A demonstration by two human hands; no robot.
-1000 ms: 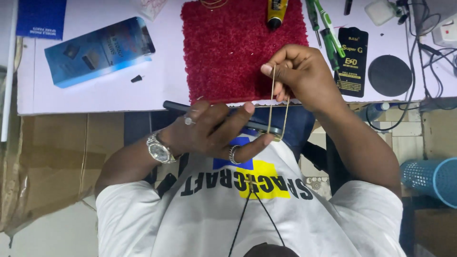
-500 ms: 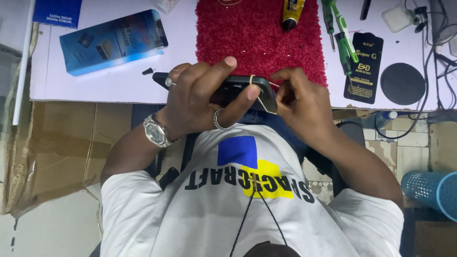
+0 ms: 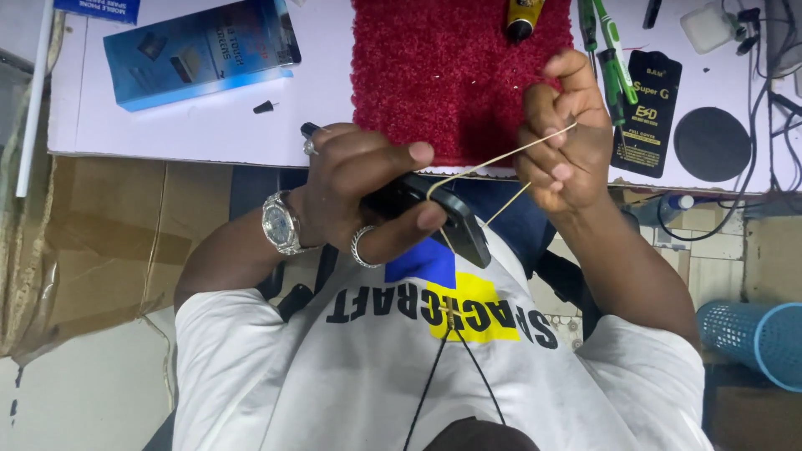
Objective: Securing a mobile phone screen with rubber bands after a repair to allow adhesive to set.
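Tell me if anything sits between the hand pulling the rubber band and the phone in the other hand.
Nothing visible does. The rubber band runs straight from the right hand to the phone gripped in the left hand, through open air.

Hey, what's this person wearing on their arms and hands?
Both arms are bare below short white sleeves. The left hand wears a silver watch, a silver ring and a smaller ring. The right hand shows none.

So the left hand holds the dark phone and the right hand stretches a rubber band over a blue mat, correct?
Not quite: the mat is red, not blue, as the head view shows. The left hand does hold the dark phone, and the right hand stretches the rubber band.
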